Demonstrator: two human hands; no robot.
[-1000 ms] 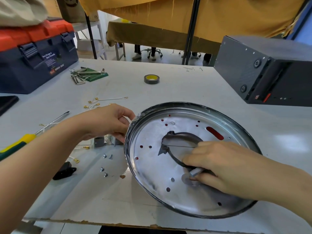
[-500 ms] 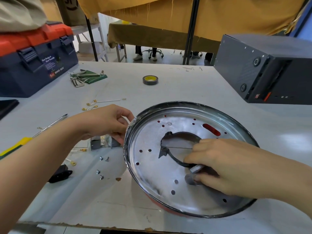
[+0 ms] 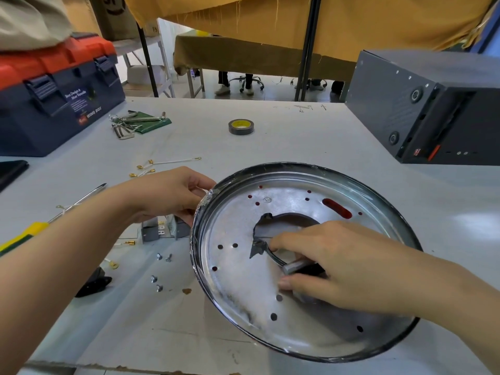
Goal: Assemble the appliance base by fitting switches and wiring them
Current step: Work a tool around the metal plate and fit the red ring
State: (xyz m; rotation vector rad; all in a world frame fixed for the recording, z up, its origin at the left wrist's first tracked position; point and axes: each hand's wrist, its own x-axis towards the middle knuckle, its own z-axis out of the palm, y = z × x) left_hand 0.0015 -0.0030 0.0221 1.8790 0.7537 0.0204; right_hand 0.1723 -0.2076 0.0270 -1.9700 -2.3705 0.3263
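Your left hand (image 3: 173,194) curls around the rim of the round metal base (image 3: 243,280), tilted on the table (image 3: 297,136). Your right hand (image 3: 332,263) pinches a small grey part (image 3: 295,266) at the centre cutout.

left hand (image 3: 173,193): forearm entering from lower left, fingers curled, thumb and fingertips pinched closed.
right hand (image 3: 338,263): forearm entering from lower right, palm down, fingers curled closed, thumb tucked beneath.
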